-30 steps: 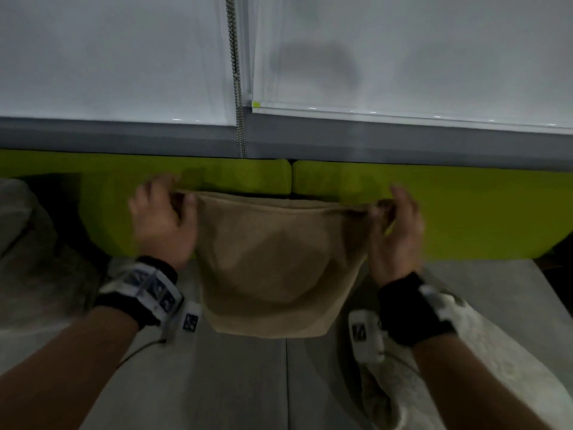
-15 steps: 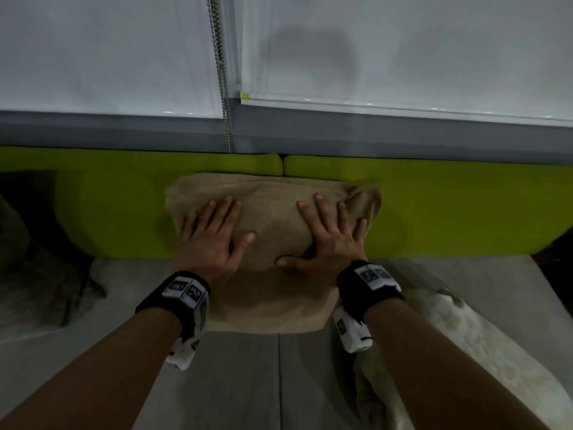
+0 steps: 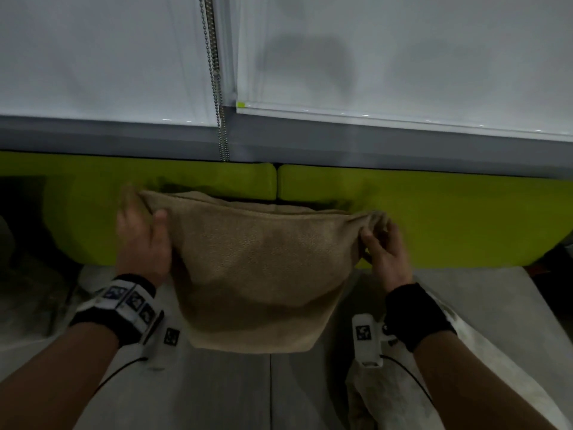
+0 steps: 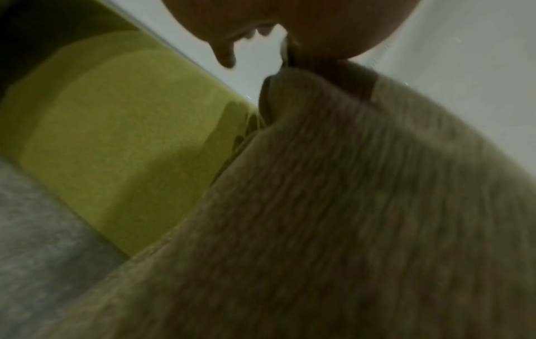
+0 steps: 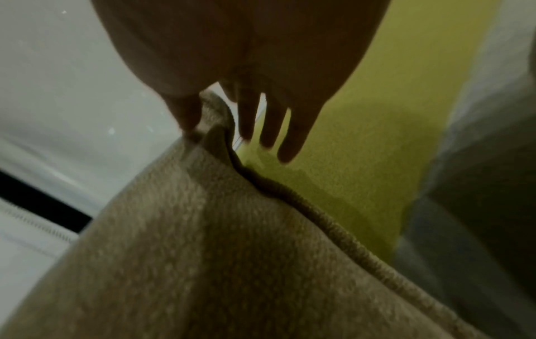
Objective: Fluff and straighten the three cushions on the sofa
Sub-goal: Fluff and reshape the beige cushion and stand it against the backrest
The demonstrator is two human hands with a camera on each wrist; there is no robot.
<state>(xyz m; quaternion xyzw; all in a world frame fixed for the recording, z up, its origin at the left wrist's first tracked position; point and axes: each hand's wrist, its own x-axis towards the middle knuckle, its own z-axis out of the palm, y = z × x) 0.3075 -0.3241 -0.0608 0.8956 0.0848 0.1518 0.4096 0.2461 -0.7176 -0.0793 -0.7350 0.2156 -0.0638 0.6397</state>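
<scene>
A tan woven cushion (image 3: 257,274) hangs upright in front of the green sofa back (image 3: 434,218), its lower edge over the grey seat (image 3: 217,392). My left hand (image 3: 141,231) grips its upper left corner, thumb on the front face. My right hand (image 3: 383,240) pinches its upper right corner. The left wrist view shows the tan cushion (image 4: 348,218) filling the frame below the left hand (image 4: 290,34). In the right wrist view the right hand (image 5: 214,114) pinches the corner of the tan cushion (image 5: 203,252) between thumb and fingers. A pale mottled cushion (image 3: 449,383) lies at lower right, a dark mottled cushion (image 3: 28,290) at left.
White roller blinds (image 3: 403,57) and a bead chain (image 3: 217,88) hang above a grey sill behind the sofa. The grey seat has a seam down its middle.
Half a second ago both palms pressed flat on the cushion against the sofa back. Now both hands grip its top corners and hold it up again, stretched wide.
</scene>
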